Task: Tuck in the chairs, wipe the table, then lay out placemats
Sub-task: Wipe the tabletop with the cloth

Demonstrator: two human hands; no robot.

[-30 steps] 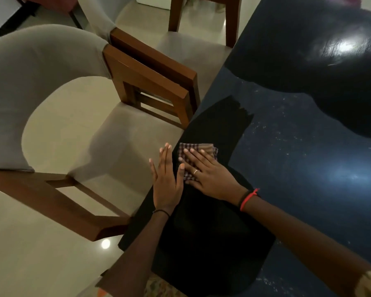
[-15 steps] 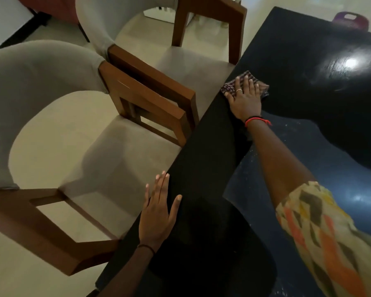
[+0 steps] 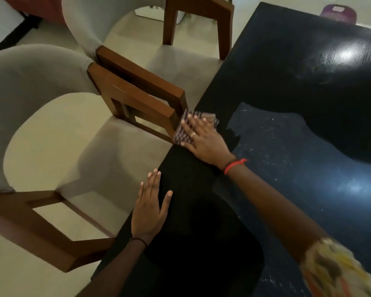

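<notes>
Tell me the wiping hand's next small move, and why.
Probably slide the cloth rightward over the pale specks. The right hand presses it flat at the table edge beside the chair arm, and those specks lie unwiped just right of it.

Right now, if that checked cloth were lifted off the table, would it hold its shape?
Probably floppy: the checked cloth lies folded and flattened under the right hand. Likely light, being thin and small beside that hand. It may slide easily on the glossy table.
</notes>
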